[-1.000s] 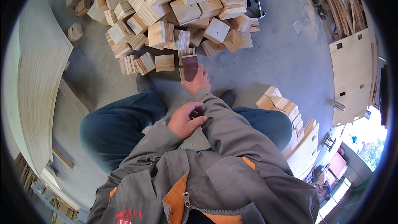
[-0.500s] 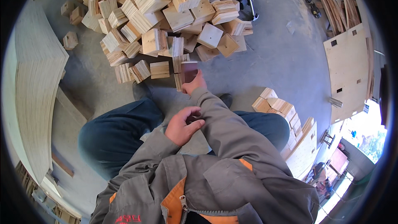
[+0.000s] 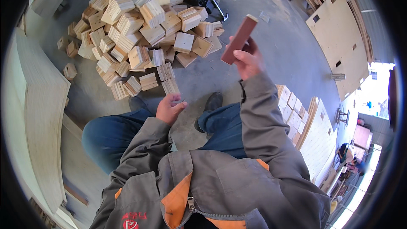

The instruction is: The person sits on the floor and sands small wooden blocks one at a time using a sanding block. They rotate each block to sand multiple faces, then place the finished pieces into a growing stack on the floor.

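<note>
Right hand [image 3: 249, 62] grips reddish-brown block [image 3: 240, 40], raised and tilted above floor [image 3: 277, 29], right of wood-block pile [image 3: 152, 15]. Left hand [image 3: 168, 109] loosely curled, nothing visibly held, by pile's nearest block [image 3: 170, 87]; contact unclear.

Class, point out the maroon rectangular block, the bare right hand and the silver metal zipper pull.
Maroon rectangular block [image 3: 239, 39]: head view, long face's middle.
Right hand [image 3: 250, 62]: head view, near thumb's base.
Zipper pull [image 3: 191, 204]: head view, metal body.
</note>
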